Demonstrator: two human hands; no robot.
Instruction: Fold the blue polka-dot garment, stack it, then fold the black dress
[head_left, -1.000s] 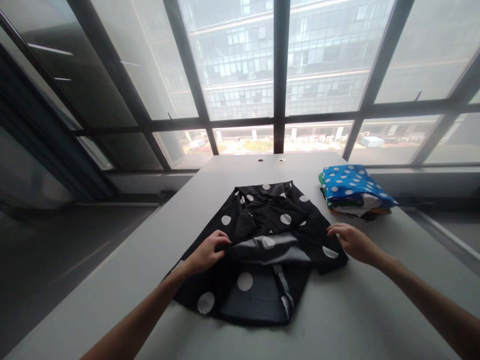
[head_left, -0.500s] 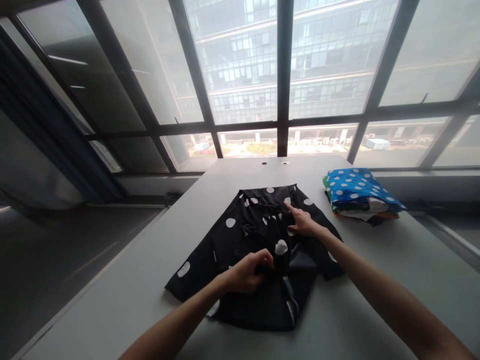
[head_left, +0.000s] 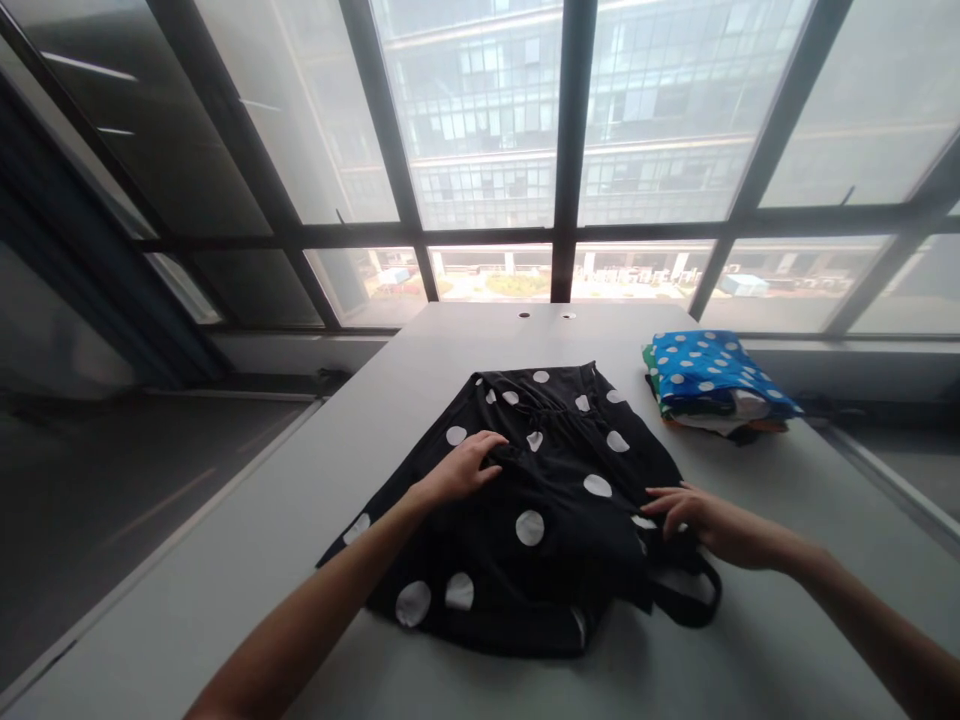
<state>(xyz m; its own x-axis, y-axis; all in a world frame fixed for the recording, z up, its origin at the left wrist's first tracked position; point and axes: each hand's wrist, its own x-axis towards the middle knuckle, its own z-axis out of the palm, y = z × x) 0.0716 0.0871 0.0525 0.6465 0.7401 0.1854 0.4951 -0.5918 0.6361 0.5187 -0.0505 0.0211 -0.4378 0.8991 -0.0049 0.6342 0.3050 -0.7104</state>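
Tall window panes rise behind a grey table, where a black garment with white polka dots lies spread near the front edge. Left hand rests flat, fingers open, on the garment's upper left part; right hand lies with fingers loosely spread on the garment's lower right corner, pinching nothing that I can see. Smoothing the cloth seems the step in hand; a further fold would call for gripping an edge. Right of the garment, apart from it, sits a stack of folded clothes topped by blue dotted cloth.
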